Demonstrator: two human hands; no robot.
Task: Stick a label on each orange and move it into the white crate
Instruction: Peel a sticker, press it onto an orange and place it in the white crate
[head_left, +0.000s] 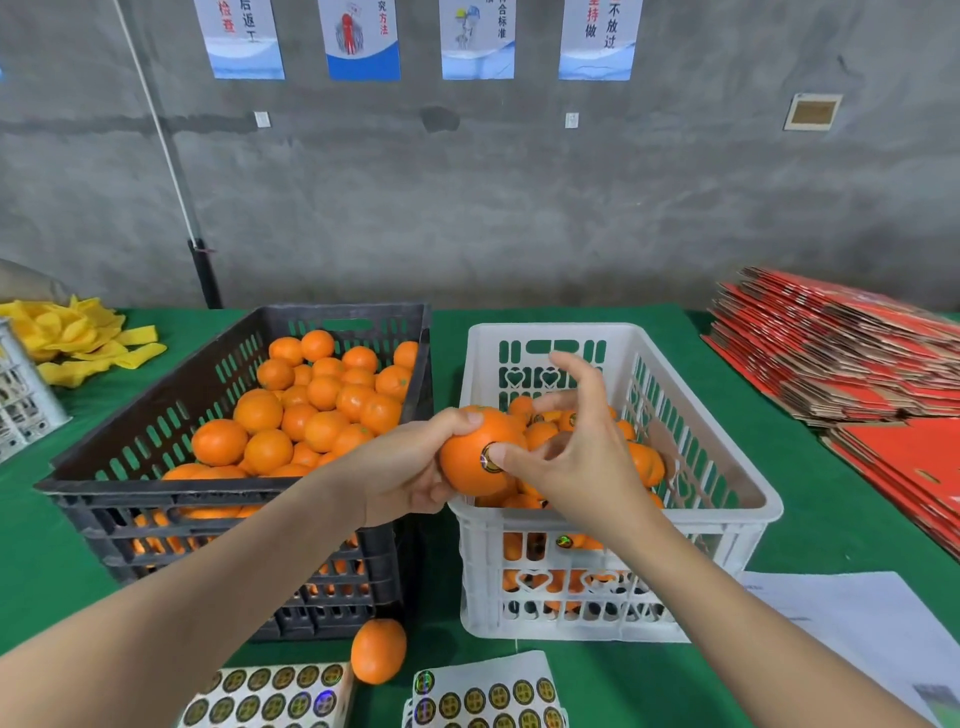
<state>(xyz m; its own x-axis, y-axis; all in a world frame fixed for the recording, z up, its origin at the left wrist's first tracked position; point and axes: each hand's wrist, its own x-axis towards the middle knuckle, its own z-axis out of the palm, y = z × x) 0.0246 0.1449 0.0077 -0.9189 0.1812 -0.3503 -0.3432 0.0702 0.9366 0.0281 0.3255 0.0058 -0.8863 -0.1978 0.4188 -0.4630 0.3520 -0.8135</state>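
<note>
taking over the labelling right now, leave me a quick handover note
Left hand grips an orange at the near left corner of the white crate.
Right hand is open, its thumb pressing a label onto that orange.
Black crate holds many oranges with no labels showing. A loose orange lies on the table in front of it, by the label sheets.
Done: some labelled oranges are already in the white crate.
Left: drop this one in, then label and move the rest.

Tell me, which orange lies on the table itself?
The lone orange on the green tablecloth, before the black plastic crate; others are crated or held.
</note>
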